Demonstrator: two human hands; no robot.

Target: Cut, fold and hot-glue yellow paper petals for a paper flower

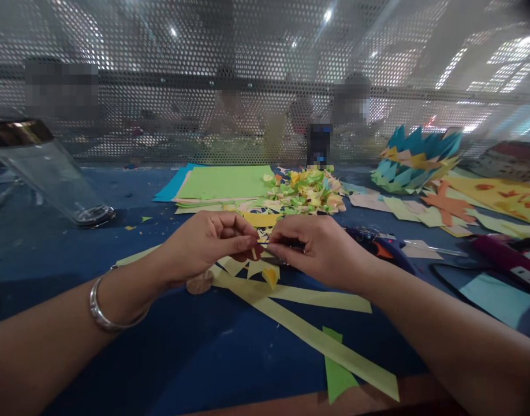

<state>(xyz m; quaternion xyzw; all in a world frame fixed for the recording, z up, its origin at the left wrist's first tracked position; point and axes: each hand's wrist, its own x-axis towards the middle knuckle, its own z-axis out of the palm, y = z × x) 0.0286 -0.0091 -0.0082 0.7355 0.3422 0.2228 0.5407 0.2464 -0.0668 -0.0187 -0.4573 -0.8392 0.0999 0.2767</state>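
Note:
Over the middle of the blue table, my left hand is closed in a pinch on a small pale piece of paper. My right hand meets it from the other side, thumb and fingertips pressed together; what lies between them is mostly hidden. Below the hands, long pale yellow-green paper strips cross one another, one over a green paper scrap. A small folded yellow piece lies just under my fingertips. Behind them is a flat yellow paper strip.
Green paper sheets are stacked beyond my hands, beside a heap of folded paper pieces. A glass bottle leans at left. On the right are a blue glue gun, a purple tool and a spiky paper ring.

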